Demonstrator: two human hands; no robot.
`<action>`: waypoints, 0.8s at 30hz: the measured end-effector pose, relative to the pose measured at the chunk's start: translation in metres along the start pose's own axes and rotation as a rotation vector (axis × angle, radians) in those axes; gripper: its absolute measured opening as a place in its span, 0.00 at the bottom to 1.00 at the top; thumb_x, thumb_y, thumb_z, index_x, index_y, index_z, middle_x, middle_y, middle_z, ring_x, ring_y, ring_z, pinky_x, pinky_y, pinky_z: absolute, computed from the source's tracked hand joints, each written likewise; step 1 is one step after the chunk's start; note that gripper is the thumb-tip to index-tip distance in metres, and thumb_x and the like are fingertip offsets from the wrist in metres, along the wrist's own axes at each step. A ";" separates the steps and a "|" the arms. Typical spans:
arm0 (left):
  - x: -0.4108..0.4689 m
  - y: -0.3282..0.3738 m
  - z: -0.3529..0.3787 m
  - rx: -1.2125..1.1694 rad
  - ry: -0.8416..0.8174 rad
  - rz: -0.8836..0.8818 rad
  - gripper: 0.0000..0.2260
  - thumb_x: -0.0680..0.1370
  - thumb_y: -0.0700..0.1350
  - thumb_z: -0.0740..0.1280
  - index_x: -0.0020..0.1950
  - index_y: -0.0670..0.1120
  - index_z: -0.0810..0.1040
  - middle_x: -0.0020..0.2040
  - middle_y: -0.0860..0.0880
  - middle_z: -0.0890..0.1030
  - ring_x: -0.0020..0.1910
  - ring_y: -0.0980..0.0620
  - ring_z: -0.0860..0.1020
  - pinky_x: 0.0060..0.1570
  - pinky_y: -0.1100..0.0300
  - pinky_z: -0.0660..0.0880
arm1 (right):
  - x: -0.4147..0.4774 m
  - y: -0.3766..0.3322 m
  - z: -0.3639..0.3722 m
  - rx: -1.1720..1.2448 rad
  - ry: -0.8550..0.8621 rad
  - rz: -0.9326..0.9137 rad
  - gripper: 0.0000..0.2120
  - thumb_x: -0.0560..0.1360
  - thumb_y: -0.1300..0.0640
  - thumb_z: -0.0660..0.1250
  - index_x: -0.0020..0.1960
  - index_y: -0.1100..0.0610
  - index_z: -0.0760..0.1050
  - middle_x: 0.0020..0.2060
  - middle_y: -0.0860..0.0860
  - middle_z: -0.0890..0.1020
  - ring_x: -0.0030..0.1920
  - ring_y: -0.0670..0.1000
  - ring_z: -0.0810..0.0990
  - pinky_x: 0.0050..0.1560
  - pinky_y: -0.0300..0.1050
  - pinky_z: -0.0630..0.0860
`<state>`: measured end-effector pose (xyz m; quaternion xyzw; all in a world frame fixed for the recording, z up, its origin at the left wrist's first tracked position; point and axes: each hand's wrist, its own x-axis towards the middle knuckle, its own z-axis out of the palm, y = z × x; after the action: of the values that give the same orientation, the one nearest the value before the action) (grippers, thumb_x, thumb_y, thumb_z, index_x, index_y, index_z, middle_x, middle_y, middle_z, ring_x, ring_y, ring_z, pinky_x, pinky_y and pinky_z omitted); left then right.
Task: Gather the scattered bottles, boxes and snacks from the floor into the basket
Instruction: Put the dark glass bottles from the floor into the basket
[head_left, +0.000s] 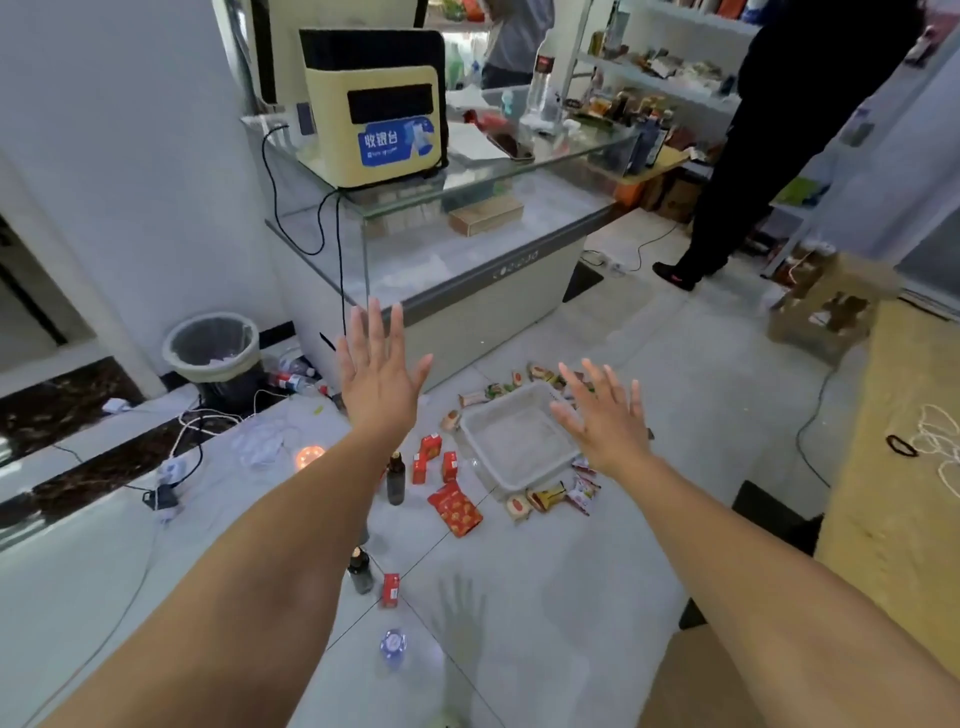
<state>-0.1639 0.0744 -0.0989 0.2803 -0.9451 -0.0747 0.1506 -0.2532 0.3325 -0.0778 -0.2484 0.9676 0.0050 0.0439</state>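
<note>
A white plastic basket (480, 447) stands on the tiled floor with nothing in it. Around it lie several wrapped snacks (543, 499), a red snack bag (456, 508) and small red boxes (431, 448). Two dark bottles stand left of it, one (396, 478) by the boxes and one (360, 570) nearer me beside another red box (390, 590). My left hand (376, 374) is held out high above the floor, fingers spread, holding nothing. My right hand (605, 415) hovers over the basket's right side, also spread with nothing in it.
A glass counter (467, 249) with a yellow cash register (376, 109) stands behind the items. A waste bin (212, 349) and tangled cables (208, 421) sit at the left. A person in black (769, 156) stands by shelves at the back right. A yellow surface (893, 467) borders the right.
</note>
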 end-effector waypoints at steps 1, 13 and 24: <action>0.003 0.006 0.003 0.008 -0.002 -0.003 0.31 0.80 0.62 0.43 0.77 0.51 0.34 0.77 0.48 0.33 0.75 0.48 0.33 0.74 0.49 0.35 | 0.008 0.008 0.001 -0.010 -0.011 -0.015 0.28 0.79 0.37 0.43 0.76 0.40 0.41 0.78 0.48 0.45 0.77 0.53 0.42 0.73 0.58 0.36; 0.032 0.035 0.036 0.144 0.087 -0.349 0.32 0.80 0.62 0.46 0.77 0.50 0.35 0.78 0.47 0.37 0.77 0.47 0.36 0.74 0.49 0.36 | 0.166 0.052 -0.009 -0.036 -0.033 -0.357 0.28 0.79 0.38 0.46 0.77 0.42 0.45 0.77 0.49 0.48 0.77 0.53 0.43 0.75 0.58 0.37; -0.029 -0.017 0.047 0.228 0.067 -0.731 0.33 0.78 0.64 0.43 0.78 0.50 0.38 0.78 0.48 0.38 0.76 0.48 0.36 0.73 0.50 0.34 | 0.238 -0.033 0.032 -0.058 -0.158 -0.735 0.28 0.79 0.38 0.46 0.76 0.42 0.44 0.78 0.48 0.47 0.77 0.53 0.43 0.74 0.58 0.37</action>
<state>-0.1470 0.0789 -0.1546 0.6158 -0.7797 -0.0089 0.1126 -0.4421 0.1908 -0.1305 -0.5792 0.8069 0.0354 0.1103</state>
